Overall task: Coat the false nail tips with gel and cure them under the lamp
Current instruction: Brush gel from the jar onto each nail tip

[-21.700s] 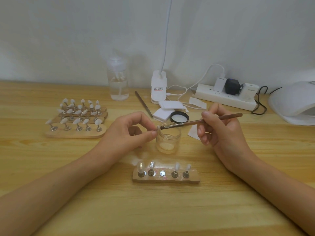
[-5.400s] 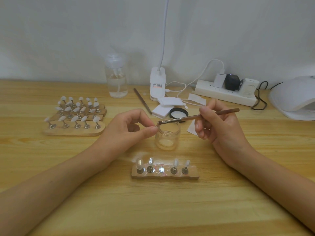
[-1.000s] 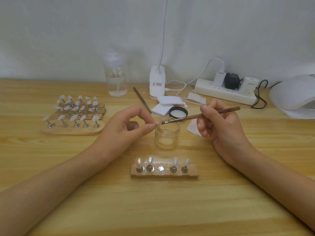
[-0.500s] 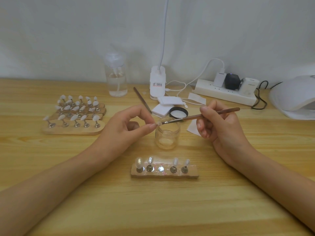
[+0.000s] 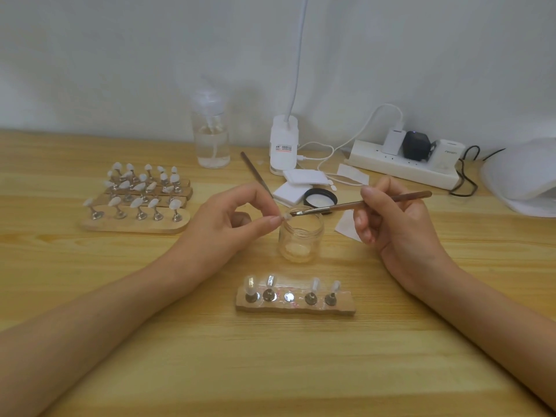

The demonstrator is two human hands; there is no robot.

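far racks (image 5: 135, 221): wooden strips stacked in steps at the left of the table (image 5: 90, 296), with rows of white nail tips standing on small metal stands.
bottle (image 5: 212, 142): clear plastic, upright by the wall, holding clear liquid with a thin tube running down inside; its top is blurred.
left hand (image 5: 228, 224): thumb and forefinger curled together, pinching one nail tip; the other fingers are loosely folded.
nail tip (image 5: 284, 217): small and pale, held at the left hand's fingertips just over the left rim of the jar, the brush bristles touching it.
jar (image 5: 301, 240): clear glass, open, standing between the two hands, with a pale layer lying at its bottom.
lid (image 5: 320, 197): black ring with a white inside, lying flat just behind the jar, beside white square pads (image 5: 302, 180).
near strip (image 5: 296, 307): wooden, in front of the jar; four metal stands carry upright tips, and one bare metal disc sits in the middle.
brush (image 5: 361, 203): thin brown handle, slanting down to the left over the jar's mouth.
right hand (image 5: 397, 227): fingers curled round the brush handle, gripping it like a pen.
power strip (image 5: 403, 170): white, by the wall, with plugs in it.
curing lamp (image 5: 523, 182): white dome at the far right edge.
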